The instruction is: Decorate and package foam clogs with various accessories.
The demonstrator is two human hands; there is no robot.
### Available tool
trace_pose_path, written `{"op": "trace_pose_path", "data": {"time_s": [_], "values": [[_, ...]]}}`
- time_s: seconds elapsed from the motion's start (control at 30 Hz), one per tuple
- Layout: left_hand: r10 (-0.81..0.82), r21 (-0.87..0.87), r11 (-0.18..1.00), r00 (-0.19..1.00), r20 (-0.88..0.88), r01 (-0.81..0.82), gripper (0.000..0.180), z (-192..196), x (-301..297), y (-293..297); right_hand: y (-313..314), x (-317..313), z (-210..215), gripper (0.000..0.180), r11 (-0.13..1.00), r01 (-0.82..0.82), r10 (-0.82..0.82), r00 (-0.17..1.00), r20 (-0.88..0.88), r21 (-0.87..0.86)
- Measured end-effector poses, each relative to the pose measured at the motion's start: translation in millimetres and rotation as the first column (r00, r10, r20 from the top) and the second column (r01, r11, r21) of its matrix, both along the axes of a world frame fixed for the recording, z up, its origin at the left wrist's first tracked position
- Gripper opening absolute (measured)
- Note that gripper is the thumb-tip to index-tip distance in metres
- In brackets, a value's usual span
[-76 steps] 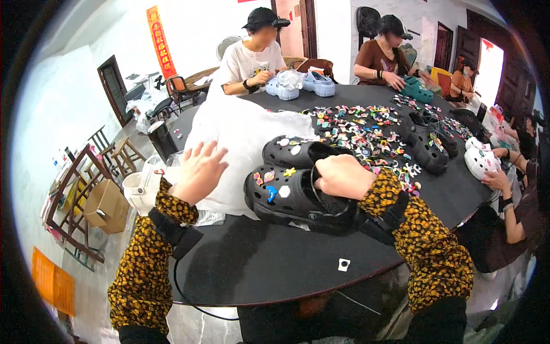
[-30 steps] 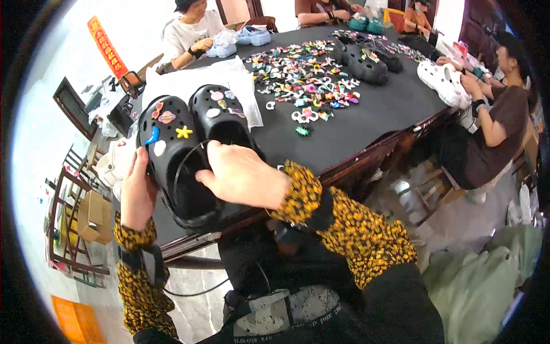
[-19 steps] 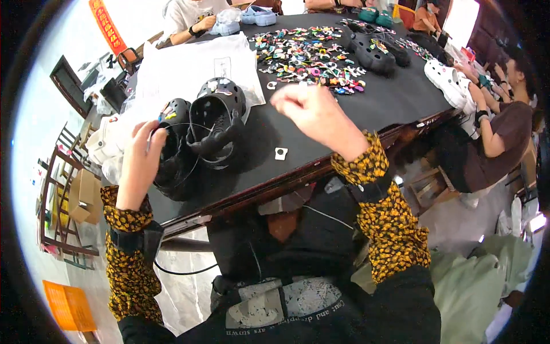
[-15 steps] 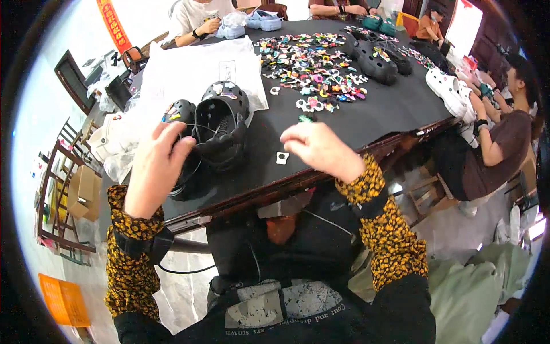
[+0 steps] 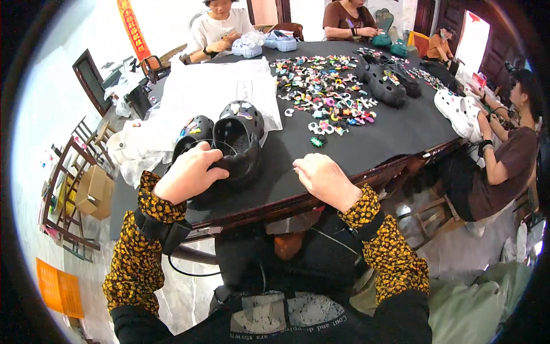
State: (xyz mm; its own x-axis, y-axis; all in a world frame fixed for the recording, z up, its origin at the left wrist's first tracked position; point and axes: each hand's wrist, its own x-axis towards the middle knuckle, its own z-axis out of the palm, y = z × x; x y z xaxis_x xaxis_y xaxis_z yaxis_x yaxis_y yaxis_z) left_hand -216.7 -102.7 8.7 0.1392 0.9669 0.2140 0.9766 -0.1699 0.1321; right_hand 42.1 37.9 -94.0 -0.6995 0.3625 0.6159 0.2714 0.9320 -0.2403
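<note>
left hand (image 5: 189, 179) curled over heel of black foam clogs (image 5: 229, 140) at tabletop (image 5: 395, 129) near edge | right hand (image 5: 323, 179) flat, empty | clogs likely light, soft, springy; grip heel rim

Black table (image 5: 401, 132) — pale walls (image 5: 46, 109)

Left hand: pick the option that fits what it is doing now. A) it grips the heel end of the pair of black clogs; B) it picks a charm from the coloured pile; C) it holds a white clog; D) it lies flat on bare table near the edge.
A: the left hand is closed over the near, heel end of the black clogs, while the right hand rests on the black table by its edge.
</note>
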Motion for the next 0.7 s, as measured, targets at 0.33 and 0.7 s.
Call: {"op": "trace_pose_path", "data": {"time_s": [0.33, 0.7], "values": [[-0.070, 0.159, 0.985, 0.997, 0.013, 0.067, 0.021, 23.7, 2.8, 13.2, 61.9, 30.0, -3.8, 0.019, 0.907, 0.157, -0.292, 0.903, -0.316, -0.390], [-0.222, 0.296, 0.922, 0.968, -0.117, 0.248, 0.024, 93.8, 16.9, 63.6, 75.4, 41.5, -14.5, 0.021, 0.666, -0.042, -0.494, 0.723, -0.483, -0.744]]}}
